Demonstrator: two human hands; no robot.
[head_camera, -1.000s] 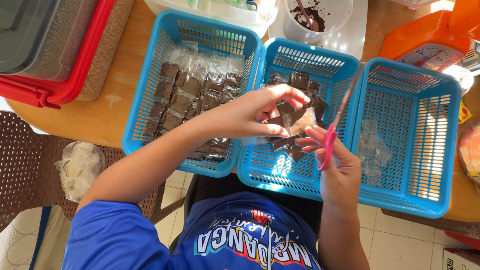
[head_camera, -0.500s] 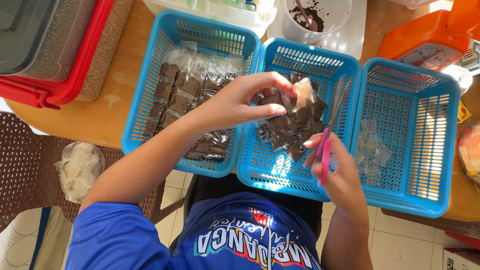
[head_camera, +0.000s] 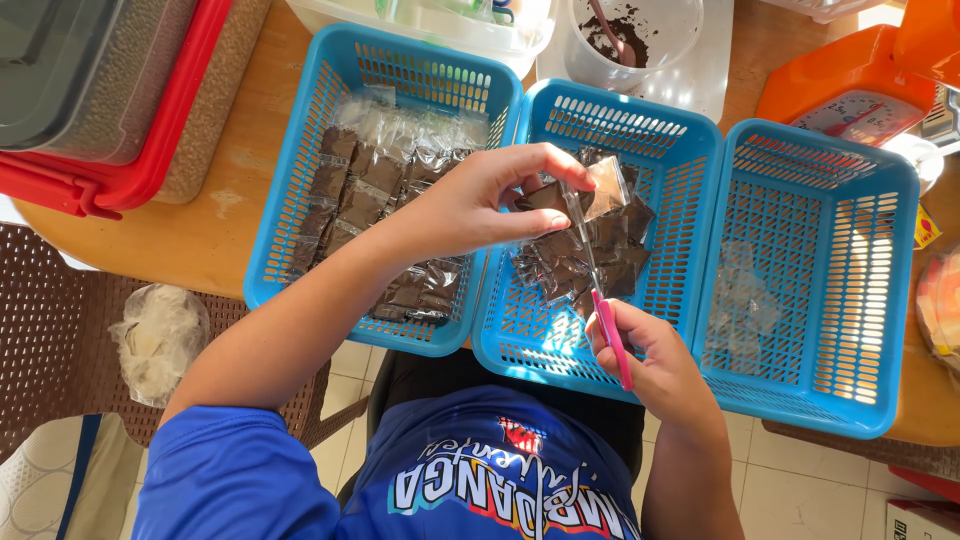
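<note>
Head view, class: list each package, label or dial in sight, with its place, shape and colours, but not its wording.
Small packet: left hand holds it over the middle basket; clear, square, dark filling.
Packet rows: left blue basket; clear, brown-filled.
Loose packets: middle basket; heaped.
Empty clear bags: right basket.
Scale dial: upper right; round, white, orange body.
Scissors: right hand; pink handles.

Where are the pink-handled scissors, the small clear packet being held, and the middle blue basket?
scissors (head_camera: 612, 340), head view, pink handle.
packet (head_camera: 606, 187), head view, clear upper part.
middle blue basket (head_camera: 630, 106), head view, far rim.
</note>
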